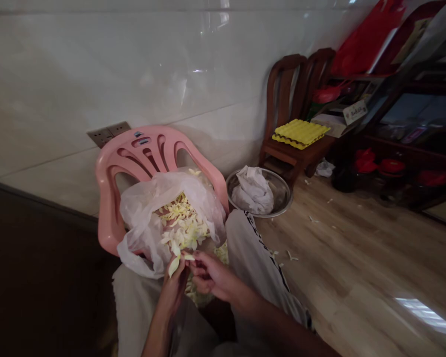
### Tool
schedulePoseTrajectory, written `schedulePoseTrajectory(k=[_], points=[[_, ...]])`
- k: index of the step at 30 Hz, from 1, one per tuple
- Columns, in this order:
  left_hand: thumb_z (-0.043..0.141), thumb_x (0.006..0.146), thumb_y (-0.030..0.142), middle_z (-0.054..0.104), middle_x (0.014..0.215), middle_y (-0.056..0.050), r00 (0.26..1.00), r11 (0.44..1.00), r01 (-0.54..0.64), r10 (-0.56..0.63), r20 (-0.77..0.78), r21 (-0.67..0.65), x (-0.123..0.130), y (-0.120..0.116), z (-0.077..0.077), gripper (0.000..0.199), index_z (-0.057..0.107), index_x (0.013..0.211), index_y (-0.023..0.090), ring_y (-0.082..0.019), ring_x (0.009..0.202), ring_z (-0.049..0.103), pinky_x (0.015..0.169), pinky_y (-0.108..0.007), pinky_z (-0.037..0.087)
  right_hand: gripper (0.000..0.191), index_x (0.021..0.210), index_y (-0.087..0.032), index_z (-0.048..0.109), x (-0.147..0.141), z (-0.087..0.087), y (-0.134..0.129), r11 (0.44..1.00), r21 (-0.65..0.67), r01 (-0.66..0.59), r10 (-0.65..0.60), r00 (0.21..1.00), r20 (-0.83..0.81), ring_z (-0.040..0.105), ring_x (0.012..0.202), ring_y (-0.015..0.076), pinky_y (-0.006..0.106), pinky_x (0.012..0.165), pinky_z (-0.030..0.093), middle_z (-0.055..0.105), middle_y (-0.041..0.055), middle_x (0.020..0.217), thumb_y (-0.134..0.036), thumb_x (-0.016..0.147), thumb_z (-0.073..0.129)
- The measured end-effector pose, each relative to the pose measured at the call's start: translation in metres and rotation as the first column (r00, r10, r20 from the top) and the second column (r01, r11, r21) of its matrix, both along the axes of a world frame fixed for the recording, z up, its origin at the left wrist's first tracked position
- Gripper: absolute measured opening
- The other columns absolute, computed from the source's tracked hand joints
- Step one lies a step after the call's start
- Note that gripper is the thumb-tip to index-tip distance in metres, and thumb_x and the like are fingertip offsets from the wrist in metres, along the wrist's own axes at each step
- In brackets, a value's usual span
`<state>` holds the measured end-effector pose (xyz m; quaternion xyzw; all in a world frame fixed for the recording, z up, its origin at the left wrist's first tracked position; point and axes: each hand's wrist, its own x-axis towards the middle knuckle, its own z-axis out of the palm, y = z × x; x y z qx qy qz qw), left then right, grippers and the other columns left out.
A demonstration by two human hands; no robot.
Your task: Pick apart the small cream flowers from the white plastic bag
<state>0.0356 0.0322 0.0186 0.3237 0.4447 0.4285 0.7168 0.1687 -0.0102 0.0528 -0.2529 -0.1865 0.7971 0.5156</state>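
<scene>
My left hand (177, 278) is closed around a pale yellow-white flower (174, 265), whose long petals stick out past the fingers. My right hand (212, 276) touches the same flower from the right, with thumb and forefinger pinching a petal (189, 257). Just beyond both hands, an open translucent plastic bag (143, 198) on a pink plastic chair (107, 193) holds many loose flowers and petals (186, 230). More pale petals (200, 296) lie lower down between my knees, partly hidden by my hands.
Right of the chair, a metal basin (282, 204) holds a whitish plastic bag (253, 191). A wooden chair (287, 84) bears yellow egg trays (300, 133) and an open box (332, 123). Petal scraps (292, 256) dot the wood-look floor (357, 267). A tiled wall (96, 64) stands behind.
</scene>
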Motion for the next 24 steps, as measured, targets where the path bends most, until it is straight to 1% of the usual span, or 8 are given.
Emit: schedulePoseTrajectory(k=[3, 6, 8, 11, 16, 21, 22, 24], points=[[0.086, 0.061, 0.050, 0.073, 0.088, -0.003, 1.000, 1.000, 0.024, -0.024, 0.013, -0.010, 0.001, -0.001, 0.000, 0.046, 0.072, 0.092, 0.020, -0.022, 0.086, 0.069, 0.075, -0.030, 0.055, 0.028, 0.073, -0.022, 0.042, -0.006, 0.003, -0.009, 0.999, 0.009, 0.048, -0.048, 0.998, -0.037, 0.013, 0.033, 0.0026, 0.022, 0.037, 0.006, 0.029, -0.0126, 0.053, -0.040, 0.082, 0.062], [0.085, 0.060, 0.054, 0.073, 0.077, -0.005, 1.000, 0.999, 0.028, -0.028, 0.001, -0.017, 0.004, 0.000, -0.003, 0.044, 0.074, 0.081, 0.017, -0.025, 0.085, 0.070, 0.075, -0.032, 0.056, 0.033, 0.078, -0.023, 0.044, -0.007, 0.001, -0.010, 0.996, 0.003, 0.089, -0.089, 0.996, -0.004, 0.016, 0.035, 0.0023, 0.021, 0.036, 0.008, 0.035, -0.0125, 0.056, -0.046, 0.081, 0.067], [0.086, 0.059, 0.055, 0.072, 0.069, -0.005, 1.000, 0.999, 0.009, -0.009, 0.003, -0.040, 0.007, 0.001, -0.004, 0.043, 0.074, 0.075, 0.017, -0.025, 0.083, 0.071, 0.074, -0.032, 0.056, 0.036, 0.080, -0.022, 0.045, -0.007, -0.002, -0.007, 0.991, 0.011, 0.134, -0.135, 0.988, 0.078, 0.020, 0.036, 0.0023, 0.020, 0.036, 0.010, 0.039, -0.0119, 0.056, -0.050, 0.080, 0.069], [0.088, 0.057, 0.052, 0.074, 0.072, -0.005, 0.999, 0.998, -0.039, 0.041, 0.025, -0.052, 0.008, 0.003, -0.006, 0.042, 0.074, 0.077, 0.017, -0.026, 0.084, 0.071, 0.075, -0.034, 0.056, 0.039, 0.079, -0.021, 0.047, -0.005, -0.010, -0.001, 0.983, 0.041, 0.181, -0.185, 0.952, 0.245, 0.025, 0.037, 0.0029, 0.020, 0.036, 0.014, 0.042, -0.0112, 0.054, -0.052, 0.078, 0.071], [0.090, 0.054, 0.051, 0.076, 0.078, -0.006, 0.997, 0.995, -0.082, 0.082, 0.007, -0.053, 0.006, 0.005, -0.008, 0.047, 0.075, 0.082, 0.016, -0.027, 0.090, 0.071, 0.081, -0.036, 0.056, 0.033, 0.085, -0.024, 0.046, 0.002, -0.021, 0.004, 0.988, 0.107, 0.112, -0.147, 0.897, 0.416, 0.026, 0.036, 0.0048, 0.020, 0.036, 0.017, 0.040, -0.0128, 0.050, -0.049, 0.081, 0.067], [0.090, 0.053, 0.051, 0.076, 0.083, -0.007, 0.996, 0.995, -0.091, 0.089, -0.031, -0.046, 0.007, 0.006, -0.009, 0.051, 0.075, 0.085, 0.015, -0.027, 0.090, 0.071, 0.082, -0.036, 0.055, 0.035, 0.079, -0.022, 0.048, 0.004, -0.025, 0.004, 0.964, 0.245, 0.102, -0.225, 0.803, 0.552, 0.035, 0.044, 0.0056, 0.020, 0.042, 0.024, 0.040, -0.0100, 0.055, -0.051, 0.082, 0.066], [0.090, 0.054, 0.051, 0.076, 0.084, -0.007, 0.995, 0.995, -0.092, 0.090, -0.044, -0.038, 0.007, 0.006, -0.009, 0.051, 0.075, 0.087, 0.016, -0.027, 0.090, 0.071, 0.081, -0.036, 0.055, 0.037, 0.079, -0.021, 0.048, 0.004, -0.025, 0.005, 0.963, 0.252, 0.099, -0.227, 0.802, 0.553, 0.036, 0.045, 0.0057, 0.020, 0.042, 0.025, 0.040, -0.0097, 0.056, -0.053, 0.081, 0.067], [0.089, 0.054, 0.050, 0.076, 0.085, -0.006, 0.995, 0.997, -0.082, 0.081, -0.063, -0.003, 0.006, 0.007, -0.011, 0.052, 0.074, 0.091, 0.017, -0.025, 0.088, 0.070, 0.078, -0.034, 0.054, 0.040, 0.079, -0.021, 0.048, 0.004, -0.026, 0.006, 0.972, 0.220, 0.087, -0.193, 0.830, 0.523, 0.035, 0.044, 0.0056, 0.020, 0.041, 0.026, 0.042, -0.0090, 0.057, -0.058, 0.081, 0.066]])
